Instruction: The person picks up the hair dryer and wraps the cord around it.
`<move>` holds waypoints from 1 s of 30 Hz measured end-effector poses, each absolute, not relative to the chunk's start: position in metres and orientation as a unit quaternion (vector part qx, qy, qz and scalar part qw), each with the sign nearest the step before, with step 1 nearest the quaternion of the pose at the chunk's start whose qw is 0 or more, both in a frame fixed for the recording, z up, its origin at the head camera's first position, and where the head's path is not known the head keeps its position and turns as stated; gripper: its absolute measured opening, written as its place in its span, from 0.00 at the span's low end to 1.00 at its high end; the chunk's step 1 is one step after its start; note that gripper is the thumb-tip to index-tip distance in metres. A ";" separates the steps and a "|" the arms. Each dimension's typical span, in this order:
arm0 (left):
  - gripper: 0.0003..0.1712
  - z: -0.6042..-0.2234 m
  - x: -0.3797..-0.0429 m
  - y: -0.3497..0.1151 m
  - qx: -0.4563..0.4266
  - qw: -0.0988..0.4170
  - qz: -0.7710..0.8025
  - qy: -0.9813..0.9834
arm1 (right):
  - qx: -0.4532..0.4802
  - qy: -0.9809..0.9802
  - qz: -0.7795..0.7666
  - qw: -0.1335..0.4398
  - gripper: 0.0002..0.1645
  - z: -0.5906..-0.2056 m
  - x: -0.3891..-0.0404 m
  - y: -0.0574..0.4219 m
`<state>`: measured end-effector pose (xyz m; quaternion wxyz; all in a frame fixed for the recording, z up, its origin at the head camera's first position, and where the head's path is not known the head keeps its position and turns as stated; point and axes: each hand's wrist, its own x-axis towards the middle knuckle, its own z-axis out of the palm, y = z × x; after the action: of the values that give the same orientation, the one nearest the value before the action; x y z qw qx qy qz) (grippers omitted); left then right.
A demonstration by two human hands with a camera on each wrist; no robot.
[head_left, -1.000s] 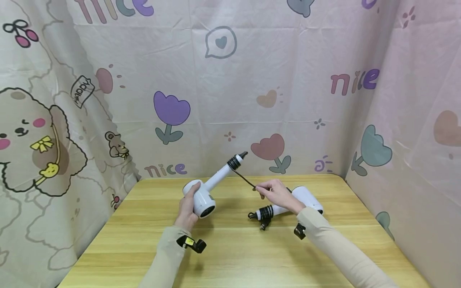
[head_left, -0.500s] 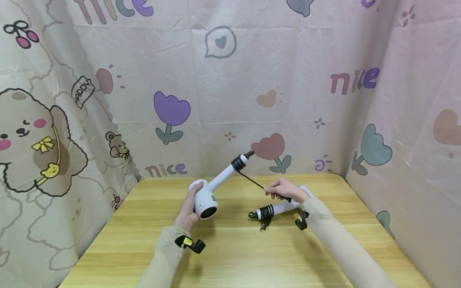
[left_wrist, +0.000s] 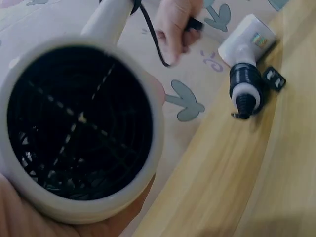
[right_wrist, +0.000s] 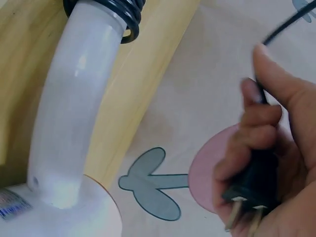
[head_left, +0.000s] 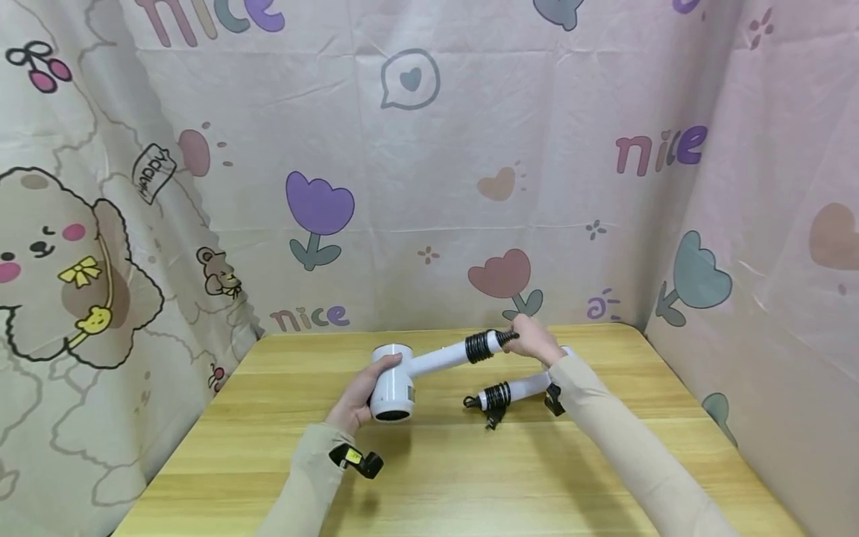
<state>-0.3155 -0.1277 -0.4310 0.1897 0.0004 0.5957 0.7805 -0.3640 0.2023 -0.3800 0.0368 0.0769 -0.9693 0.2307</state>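
Note:
In the head view my left hand [head_left: 359,391] grips the barrel of a white hair dryer [head_left: 392,384] above the table. Its handle points right, with a black cord [head_left: 479,347] wound near the end. The left wrist view shows the dryer's dark grille [left_wrist: 81,123] facing the camera. My right hand [head_left: 535,341], partly behind the handle's tip in the head view, holds the free end of the cord. In the right wrist view its curled fingers wrap the black two-pin plug [right_wrist: 254,182], while thumb and forefinger pinch the cord [right_wrist: 286,27] above it.
A second white hair dryer [head_left: 526,388] lies on the wooden table [head_left: 470,477] under my right forearm, its cord coiled round the handle and its plug [head_left: 493,419] beside it. A printed curtain [head_left: 416,186] hangs behind the table and along both sides.
The held hair dryer has shifted right, and its handle has swung down from a steep slant to nearly level. My right hand has moved right, then up behind the handle's tip.

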 end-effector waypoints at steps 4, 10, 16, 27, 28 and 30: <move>0.35 -0.431 -0.315 -0.129 0.019 0.176 0.762 0.623 | 0.078 -0.963 0.233 0.114 0.26 -0.373 -0.366 0.204; 0.37 -0.433 -0.318 -0.132 0.003 0.139 0.737 0.662 | 0.104 -0.947 0.233 0.193 0.21 -0.368 -0.364 0.200; 0.40 -0.435 -0.319 -0.135 0.000 0.125 0.710 0.693 | 0.137 -0.935 0.221 0.239 0.16 -0.367 -0.358 0.191; 0.47 -0.435 -0.323 -0.136 -0.010 -0.018 0.647 0.763 | 0.179 -0.908 0.237 0.297 0.09 -0.361 -0.339 0.169; 0.47 -0.435 -0.323 -0.135 -0.014 -0.030 0.644 0.764 | 0.182 -0.905 0.246 0.297 0.09 -0.360 -0.337 0.166; 0.48 -0.435 -0.324 -0.134 -0.025 -0.053 0.636 0.769 | 0.189 -0.900 0.259 0.296 0.07 -0.359 -0.334 0.160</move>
<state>-0.3237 -0.1337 -0.4346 -0.0526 -0.0253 0.7694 0.6361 -0.3339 0.1599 -0.3592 0.2958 0.1888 -0.8999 0.2588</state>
